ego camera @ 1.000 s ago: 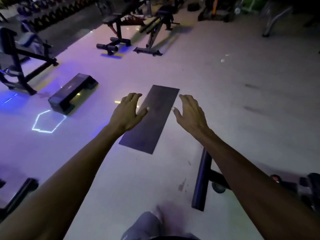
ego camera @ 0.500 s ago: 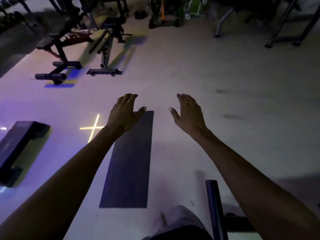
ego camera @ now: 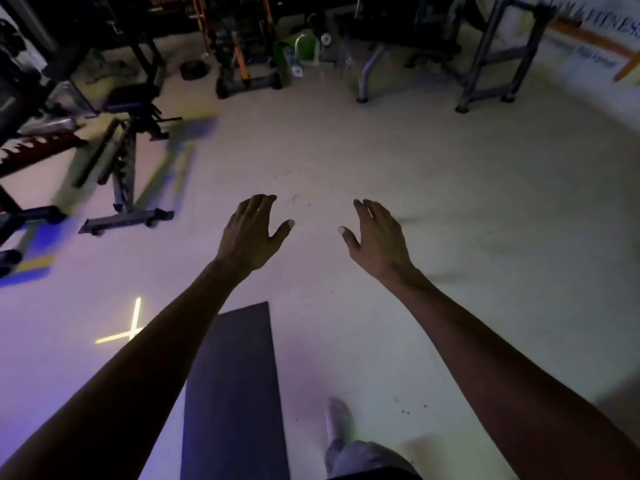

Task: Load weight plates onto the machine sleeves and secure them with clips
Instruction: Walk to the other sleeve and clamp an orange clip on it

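Note:
Both arms reach forward over a pale gym floor. My left hand point(ego camera: 254, 233) is open, fingers spread, palm down, holding nothing. My right hand point(ego camera: 375, 237) is also open and empty, about a hand's width to its right. A dark round weight plate point(ego camera: 193, 70) lies on the floor far ahead, near a rack with orange-trimmed posts point(ego camera: 242, 53). No clip shows in the frame, and no machine sleeve can be made out in the dim light.
A dark mat point(ego camera: 235, 393) lies on the floor below my left forearm. Adjustable benches point(ego camera: 128, 161) stand at the left. A grey metal frame point(ego camera: 491, 64) stands at the back right. My foot point(ego camera: 337, 420) steps forward at the bottom.
The view has swung right and forward: the mat has slid down under my left arm, and the far rack and frame have come into sight. Both hands stay open and empty.

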